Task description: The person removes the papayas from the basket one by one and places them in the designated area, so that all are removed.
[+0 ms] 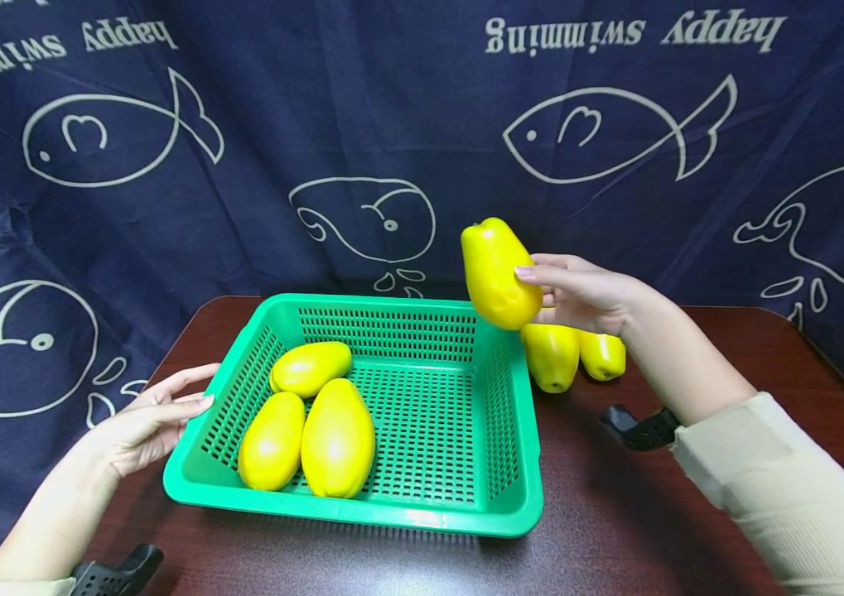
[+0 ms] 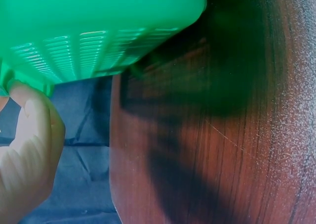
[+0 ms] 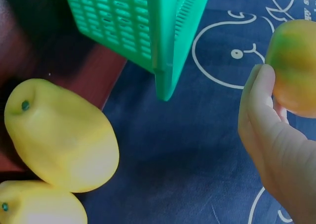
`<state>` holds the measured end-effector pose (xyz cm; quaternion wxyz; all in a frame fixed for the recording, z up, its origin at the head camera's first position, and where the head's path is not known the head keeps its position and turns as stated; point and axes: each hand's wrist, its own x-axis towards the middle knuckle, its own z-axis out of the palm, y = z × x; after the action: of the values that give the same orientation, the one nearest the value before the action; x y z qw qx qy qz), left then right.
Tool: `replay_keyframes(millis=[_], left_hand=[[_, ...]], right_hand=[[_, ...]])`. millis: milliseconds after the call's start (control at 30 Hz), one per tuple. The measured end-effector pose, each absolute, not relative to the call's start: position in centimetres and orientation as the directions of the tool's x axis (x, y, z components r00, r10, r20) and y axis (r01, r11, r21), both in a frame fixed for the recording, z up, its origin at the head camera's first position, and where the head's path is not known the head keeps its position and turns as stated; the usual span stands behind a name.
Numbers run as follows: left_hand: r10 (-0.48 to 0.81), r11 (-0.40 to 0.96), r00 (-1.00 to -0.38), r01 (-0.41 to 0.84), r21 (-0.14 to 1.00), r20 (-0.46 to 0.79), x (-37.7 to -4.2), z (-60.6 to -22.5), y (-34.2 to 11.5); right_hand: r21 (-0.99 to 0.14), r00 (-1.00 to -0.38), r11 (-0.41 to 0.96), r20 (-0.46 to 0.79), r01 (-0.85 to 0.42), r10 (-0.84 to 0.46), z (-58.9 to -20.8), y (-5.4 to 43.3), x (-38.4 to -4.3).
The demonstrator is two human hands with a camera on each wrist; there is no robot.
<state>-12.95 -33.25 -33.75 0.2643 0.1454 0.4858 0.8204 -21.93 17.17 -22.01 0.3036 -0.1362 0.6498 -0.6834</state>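
Observation:
My right hand (image 1: pixel 578 290) holds a yellow papaya (image 1: pixel 494 273) with thumb and fingers, raised above the far right corner of a green plastic basket (image 1: pixel 350 517). The right wrist view shows a green patch on this held papaya (image 3: pixel 296 66). At the basket's left side, my left hand (image 1: pixel 149 426) grips the rim, thumb on top; the left wrist view has its fingers (image 2: pixel 37 115) bent up against the rim. Three papayas lie together in the basket's left half: one at the back (image 1: pixel 311 368), one front left (image 1: pixel 272 443) and a larger one (image 1: pixel 338 439) beside it.
Outside the basket's right wall, two more papayas lie side by side on the dark red wooden table (image 1: pixel 578 497), one nearer (image 1: pixel 552 360) and one farther right (image 1: pixel 603 356). A navy cloth (image 1: pixel 362 99) with white fish drawings hangs behind the table.

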Motion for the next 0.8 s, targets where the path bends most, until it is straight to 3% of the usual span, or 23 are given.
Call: replay_keyframes(millis=[633, 800], left_hand=[[0.571, -0.405, -0.82, -0.301, 0.863, -0.018, -12.9, -33.2, -32.9], [0.57, -0.414, -0.822, -0.303, 0.859, -0.015, -12.9, -33.4, -32.9]], right_hand=[[-0.969, -0.834, -0.034, -0.193, 0.246, -0.517, -22.6, 21.3, -22.7], [-0.964, -0.818, -0.096, -0.157, 0.25, -0.554, -22.8, 22.3, -22.7]])
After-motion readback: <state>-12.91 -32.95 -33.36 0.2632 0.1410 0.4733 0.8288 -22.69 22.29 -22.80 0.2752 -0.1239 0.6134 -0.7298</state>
